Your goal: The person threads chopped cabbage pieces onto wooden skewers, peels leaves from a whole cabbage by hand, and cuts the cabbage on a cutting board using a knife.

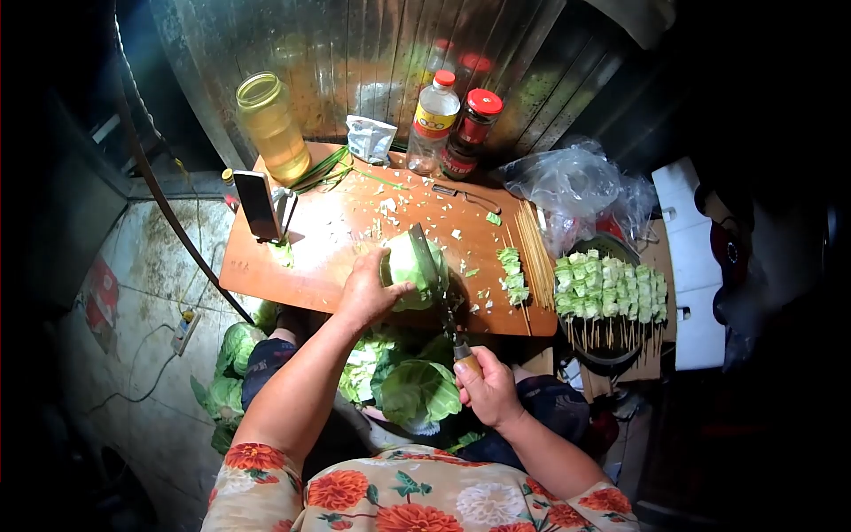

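Observation:
A pale green cabbage (404, 271) rests near the front edge of the wooden table. My left hand (370, 285) grips it from the left, thumb across its front. My right hand (489, 387) is closed round the wooden handle of a large knife (425, 255). The blade lies against the cabbage's right side, its tip pointing away from me. Small cabbage bits are scattered over the table (332, 217). To the right are a skewer with cabbage pieces (513, 277) and a bunch of bare wooden skewers (534, 257).
Filled cabbage skewers (612, 288) lie over a round container at the right. A phone (258, 206), a jar of yellow liquid (273, 133), a bottle (433, 124) and a red-lidded jar (477, 120) stand behind. Cabbage leaves (417, 390) sit below the table's front edge.

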Tool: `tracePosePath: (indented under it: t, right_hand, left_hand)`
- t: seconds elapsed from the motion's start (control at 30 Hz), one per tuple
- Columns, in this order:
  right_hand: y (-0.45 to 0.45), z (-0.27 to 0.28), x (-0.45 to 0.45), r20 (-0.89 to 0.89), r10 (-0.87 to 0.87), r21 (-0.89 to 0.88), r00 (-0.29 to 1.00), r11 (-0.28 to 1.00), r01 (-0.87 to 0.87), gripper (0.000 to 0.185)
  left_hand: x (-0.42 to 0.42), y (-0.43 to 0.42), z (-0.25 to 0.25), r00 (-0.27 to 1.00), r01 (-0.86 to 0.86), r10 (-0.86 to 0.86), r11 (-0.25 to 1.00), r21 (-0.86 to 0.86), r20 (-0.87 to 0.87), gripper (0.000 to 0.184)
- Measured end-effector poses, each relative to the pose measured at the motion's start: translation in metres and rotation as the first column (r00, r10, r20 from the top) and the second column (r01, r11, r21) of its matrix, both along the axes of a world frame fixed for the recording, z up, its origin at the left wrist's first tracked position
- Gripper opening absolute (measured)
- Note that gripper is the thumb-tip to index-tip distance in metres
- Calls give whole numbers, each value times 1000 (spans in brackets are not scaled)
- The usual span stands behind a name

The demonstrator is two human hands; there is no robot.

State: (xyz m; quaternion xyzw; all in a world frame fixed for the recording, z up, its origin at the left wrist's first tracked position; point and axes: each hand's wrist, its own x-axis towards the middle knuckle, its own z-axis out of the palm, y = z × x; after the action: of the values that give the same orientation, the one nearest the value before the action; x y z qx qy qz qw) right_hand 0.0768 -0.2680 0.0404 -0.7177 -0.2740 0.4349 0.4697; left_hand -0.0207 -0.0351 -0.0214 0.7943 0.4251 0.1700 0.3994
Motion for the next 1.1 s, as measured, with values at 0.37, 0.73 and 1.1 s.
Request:
tracePosePath:
  t: [0.37, 0.73, 1.1]
  right_hand:
    - [9, 27, 13, 35, 162, -212, 986, 965, -152, 28]
    - [29, 32, 16, 175, 237, -295, 956, 939, -178, 30]
    - [86, 16, 26, 31, 195, -347, 980, 922, -173, 38]
  left_hand:
    - [3, -10, -1, 990, 89, -106, 981, 170, 92, 74]
    - [5, -12, -4, 992, 104, -117, 966, 236, 45, 72]
    - [5, -14, -4, 993, 114, -117, 983, 145, 17, 76]
